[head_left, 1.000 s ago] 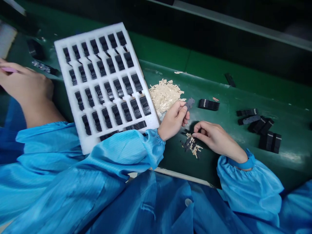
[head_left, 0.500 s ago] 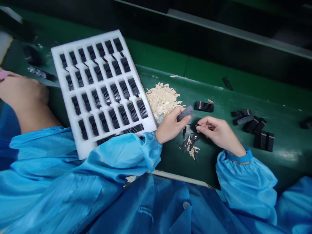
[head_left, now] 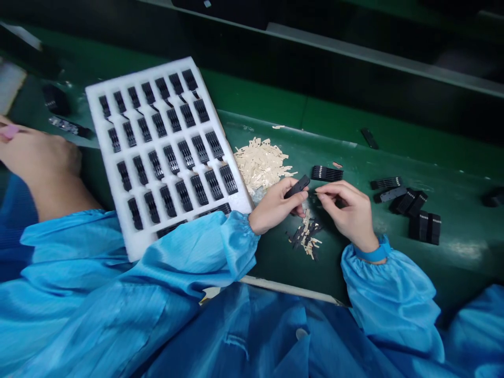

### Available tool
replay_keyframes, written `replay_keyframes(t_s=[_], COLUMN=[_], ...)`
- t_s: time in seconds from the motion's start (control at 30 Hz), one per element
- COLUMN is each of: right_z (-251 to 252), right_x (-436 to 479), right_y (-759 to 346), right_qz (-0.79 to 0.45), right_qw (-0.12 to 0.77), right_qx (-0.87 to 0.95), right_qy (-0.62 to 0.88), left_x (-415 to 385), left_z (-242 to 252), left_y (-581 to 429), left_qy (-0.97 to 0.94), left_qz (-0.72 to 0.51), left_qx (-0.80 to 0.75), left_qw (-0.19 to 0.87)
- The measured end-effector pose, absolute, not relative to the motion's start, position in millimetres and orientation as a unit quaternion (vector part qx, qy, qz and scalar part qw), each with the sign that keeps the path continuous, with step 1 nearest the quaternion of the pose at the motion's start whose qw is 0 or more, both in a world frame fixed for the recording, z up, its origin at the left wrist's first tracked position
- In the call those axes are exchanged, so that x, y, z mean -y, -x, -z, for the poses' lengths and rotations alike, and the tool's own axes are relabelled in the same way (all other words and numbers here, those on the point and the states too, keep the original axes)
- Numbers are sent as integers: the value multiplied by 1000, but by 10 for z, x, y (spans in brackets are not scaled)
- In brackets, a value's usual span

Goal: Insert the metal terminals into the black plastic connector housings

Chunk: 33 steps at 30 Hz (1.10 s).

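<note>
Right hand [head_left: 346, 207] now nearer left hand [head_left: 275, 205], pinching sliver [head_left: 317, 192]; left grips black strip [head_left: 297, 186].

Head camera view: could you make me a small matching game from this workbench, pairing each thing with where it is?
Things:
1. Black strip
2. Blue wristband
3. Heap of pale strips
4. White foam tray

Places:
A. Partly under the left sleeve
B. Held in the left hand
C. On the green bench, beside the tray's right edge
D. On the wrist of the right hand

Right pairs: 1-B, 2-D, 3-C, 4-A.
</note>
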State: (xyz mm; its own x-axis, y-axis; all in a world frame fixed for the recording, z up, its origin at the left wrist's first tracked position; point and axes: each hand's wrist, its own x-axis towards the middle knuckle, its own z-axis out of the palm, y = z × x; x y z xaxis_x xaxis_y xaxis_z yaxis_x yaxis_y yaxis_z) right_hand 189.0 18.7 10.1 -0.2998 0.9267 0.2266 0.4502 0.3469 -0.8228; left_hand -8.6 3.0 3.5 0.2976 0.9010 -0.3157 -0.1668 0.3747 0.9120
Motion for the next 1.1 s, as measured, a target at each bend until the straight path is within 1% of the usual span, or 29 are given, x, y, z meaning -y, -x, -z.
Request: replay_keyframes(t_s=[0.1,0.2,0.27,0.33,0.37,0.5,0.57,0.67,0.77,0.87,0.97,1.1], right_z=[-47,23,39,17,-5,-96,-111,-99,-72,-45,-30,-43], right_x=[-129,-87,-73,-73,-80,-145,-182,-207,-192,-163,-142,-127], right_y=[-1830,-1793,-1778,-1773,-1775,-1812,-1834,-1852,-1849,-1831,-1800,-1756], right_qz=[-220,-165,-156,-179,-212,-426,-474,-458,-454,-474,-491,-445], right_qw=[378,397,399,402,402,376,349,300,282,300,328,357], right_qx=[798,811,811,799,787,691,661,682,693,674,654,675], right_qy=[415,397,398,410,418,447,466,485,484,480,473,468], left_x=[-26,-25,-35,-50,-57,-54,-40,-26,-32,-44,-46,-30], left_z=[-27,-20,-28,-46,-55,-61,-50,-42,-46,-33,0,16], left_y=[78,71,76,88,95,118,124,129,129,126,124,126], left_qy=[-369,-408,-426,-432,-436,-481,-521,-550,-533,-529,-550,-577], left_qz=[-373,-356,-355,-355,-355,-345,-334,-324,-320,-318,-327,-342], left_qx=[-422,-454,-477,-491,-497,-529,-536,-540,-541,-542,-555,-571], left_qw=[739,708,682,668,661,608,574,549,566,571,530,474])
